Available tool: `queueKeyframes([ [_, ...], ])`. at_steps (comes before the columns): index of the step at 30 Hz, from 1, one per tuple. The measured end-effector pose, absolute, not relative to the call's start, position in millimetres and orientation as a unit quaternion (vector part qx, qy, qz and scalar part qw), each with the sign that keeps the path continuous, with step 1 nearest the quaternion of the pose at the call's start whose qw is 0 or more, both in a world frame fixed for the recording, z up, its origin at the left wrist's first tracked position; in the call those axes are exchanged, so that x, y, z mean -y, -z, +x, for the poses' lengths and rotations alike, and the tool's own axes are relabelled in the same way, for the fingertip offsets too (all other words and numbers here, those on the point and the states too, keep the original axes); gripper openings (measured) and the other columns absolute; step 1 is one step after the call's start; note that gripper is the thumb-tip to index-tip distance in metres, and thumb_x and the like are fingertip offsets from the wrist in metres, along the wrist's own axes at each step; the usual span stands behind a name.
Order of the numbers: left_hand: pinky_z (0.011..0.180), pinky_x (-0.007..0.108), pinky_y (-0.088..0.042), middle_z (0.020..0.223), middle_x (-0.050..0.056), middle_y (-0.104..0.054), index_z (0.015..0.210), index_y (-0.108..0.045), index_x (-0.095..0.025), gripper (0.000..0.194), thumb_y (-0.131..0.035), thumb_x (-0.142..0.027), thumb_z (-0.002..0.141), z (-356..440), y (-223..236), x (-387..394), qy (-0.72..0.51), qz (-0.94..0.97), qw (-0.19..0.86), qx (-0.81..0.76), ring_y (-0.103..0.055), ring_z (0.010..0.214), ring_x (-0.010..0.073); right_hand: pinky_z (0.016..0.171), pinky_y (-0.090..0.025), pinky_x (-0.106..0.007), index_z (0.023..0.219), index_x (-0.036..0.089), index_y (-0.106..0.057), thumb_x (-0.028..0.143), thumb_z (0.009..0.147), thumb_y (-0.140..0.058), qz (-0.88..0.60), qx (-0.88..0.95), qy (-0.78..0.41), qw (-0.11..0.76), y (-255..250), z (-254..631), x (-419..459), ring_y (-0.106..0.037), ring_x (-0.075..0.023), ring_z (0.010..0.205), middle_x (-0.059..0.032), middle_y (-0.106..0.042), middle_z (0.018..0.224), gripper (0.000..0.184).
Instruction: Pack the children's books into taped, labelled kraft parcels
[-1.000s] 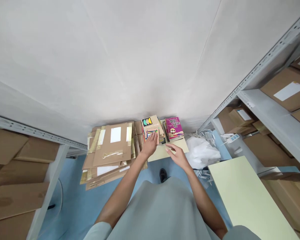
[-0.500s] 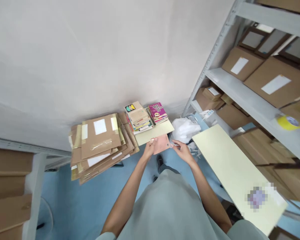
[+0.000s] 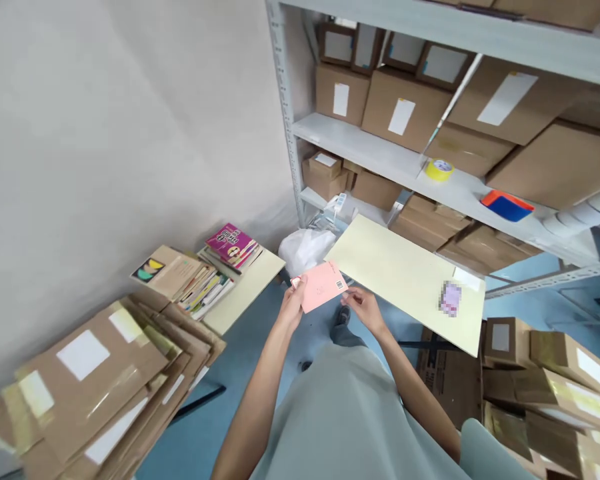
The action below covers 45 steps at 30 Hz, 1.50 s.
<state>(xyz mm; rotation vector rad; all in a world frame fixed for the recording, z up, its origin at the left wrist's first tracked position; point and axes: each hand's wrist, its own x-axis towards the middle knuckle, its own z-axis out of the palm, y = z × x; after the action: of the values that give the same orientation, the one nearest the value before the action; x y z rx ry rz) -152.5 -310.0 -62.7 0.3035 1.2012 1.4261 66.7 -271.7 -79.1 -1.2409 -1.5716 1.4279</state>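
My left hand (image 3: pixel 294 303) grips a thin pink booklet (image 3: pixel 323 287) by its left edge, thumb on top. The booklet has a barcode at its right end and is held out in front of my body, above the floor. My right hand (image 3: pixel 364 308) is at its lower right corner, fingers bent and pinched there. To the left, a stack of books and papers (image 3: pixel 185 280) and a pile with a purple book (image 3: pixel 231 243) lie on a pale tabletop (image 3: pixel 250 290). At the right is a second pale table (image 3: pixel 387 257), with a blurred-out purple item (image 3: pixel 450 298) on it.
Flattened cardboard packages (image 3: pixel 95 380) are piled at the lower left. A white plastic bag (image 3: pixel 305 250) sits between the tables. Metal shelving (image 3: pixel 365 148) holds cardboard boxes, a yellow tape roll (image 3: pixel 439 169) and a red and blue object (image 3: pixel 507 205). More boxes (image 3: pixel 545 380) stand at the lower right.
My view has turned right, bringing the shelving and right-hand table further in. The pink booklet has moved with my hands away from the left tabletop, towards the right-hand table.
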Motion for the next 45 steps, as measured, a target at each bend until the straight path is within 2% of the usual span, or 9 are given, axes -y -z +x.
queueKeyframes([
  [6,0.088,0.034,-0.062,0.116,0.016,-0.082,0.111,-0.079,-0.013,0.073,-0.079,-0.079,0.079,-109,49,239,-0.568,0.280,0.526,-0.568,-0.078,0.108,0.0315,0.067,-0.059,-0.034,0.078,0.024,-0.067,0.086,0.085,-0.067,-0.539,0.472,-0.569,0.405,74,100,234,-0.073,-0.0227,0.065,-0.0050,-0.074,0.068,0.063],
  [14,0.112,0.045,-0.056,0.117,0.012,-0.083,0.100,-0.087,-0.021,0.038,-0.076,-0.057,0.093,-37,26,119,-0.425,0.574,0.505,-0.486,-0.070,0.129,0.0354,0.048,-0.044,-0.023,0.086,0.016,-0.076,0.089,0.092,-0.055,-0.529,0.252,-0.711,0.389,77,191,125,-0.067,-0.0144,0.057,-0.0104,-0.078,0.082,0.077],
  [20,0.127,0.057,-0.043,0.157,0.008,-0.064,0.102,-0.089,-0.031,0.017,-0.080,-0.042,0.093,-10,41,58,-0.332,0.718,0.479,-0.381,-0.040,0.161,0.0324,0.050,-0.034,-0.022,0.080,0.017,-0.073,0.061,0.076,-0.084,-0.504,0.258,-0.719,0.402,100,232,68,-0.049,-0.0097,0.055,0.0003,-0.065,0.065,0.046],
  [27,0.137,0.062,-0.021,0.174,-0.003,-0.043,0.095,-0.090,-0.033,0.017,-0.076,-0.043,0.096,-13,54,3,-0.368,0.736,0.338,-0.456,-0.016,0.170,0.0345,0.048,-0.019,-0.024,0.061,0.021,-0.058,0.043,0.071,-0.077,-0.487,0.294,-0.699,0.434,91,262,47,-0.024,-0.0067,0.049,0.0079,-0.043,0.052,0.031],
  [33,0.140,0.056,-0.011,0.174,-0.008,-0.041,0.085,-0.088,-0.032,0.022,-0.077,-0.049,0.094,-11,29,-36,-0.438,0.668,0.335,-0.500,-0.008,0.171,0.0350,0.051,-0.028,-0.025,0.070,0.020,-0.067,0.051,0.082,-0.082,-0.455,0.395,-0.682,0.415,54,246,45,-0.038,-0.0083,0.052,0.0011,-0.064,0.066,0.037],
  [36,0.140,0.051,-0.011,0.176,-0.004,-0.040,0.103,-0.087,-0.031,0.025,-0.082,-0.051,0.089,-8,22,-44,-0.472,0.608,0.362,-0.526,-0.011,0.171,0.0352,0.052,-0.032,-0.026,0.076,0.020,-0.070,0.059,0.084,-0.083,-0.463,0.410,-0.657,0.431,41,231,42,-0.041,-0.0096,0.053,-0.0007,-0.068,0.071,0.042],
  [40,0.131,0.047,-0.037,0.175,0.009,-0.043,0.160,-0.054,-0.032,0.095,-0.092,-0.057,0.077,-7,27,-44,-0.505,0.481,0.500,-0.513,-0.034,0.165,0.0360,0.055,-0.037,-0.027,0.075,0.022,-0.068,0.066,0.084,-0.082,-0.448,0.416,-0.651,0.451,30,217,40,-0.045,-0.0113,0.055,-0.0020,-0.070,0.074,0.047],
  [42,0.119,0.048,-0.051,0.162,0.015,-0.059,0.158,-0.054,-0.027,0.102,-0.093,-0.065,0.072,-6,29,-41,-0.460,0.417,0.625,-0.473,-0.051,0.154,0.0401,0.055,-0.036,-0.028,0.074,0.022,-0.068,0.069,0.084,-0.081,-0.428,0.408,-0.669,0.452,28,212,39,-0.044,-0.0115,0.054,-0.0015,-0.068,0.072,0.049],
  [45,0.109,0.052,-0.057,0.142,0.021,-0.072,0.133,-0.072,-0.016,0.086,-0.094,-0.069,0.067,0,27,-36,-0.375,0.353,0.762,-0.392,-0.065,0.136,0.0449,0.051,-0.030,-0.027,0.072,0.023,-0.065,0.072,0.079,-0.085,-0.385,0.363,-0.722,0.446,28,203,39,-0.037,-0.0099,0.050,0.0011,-0.061,0.065,0.054],
])
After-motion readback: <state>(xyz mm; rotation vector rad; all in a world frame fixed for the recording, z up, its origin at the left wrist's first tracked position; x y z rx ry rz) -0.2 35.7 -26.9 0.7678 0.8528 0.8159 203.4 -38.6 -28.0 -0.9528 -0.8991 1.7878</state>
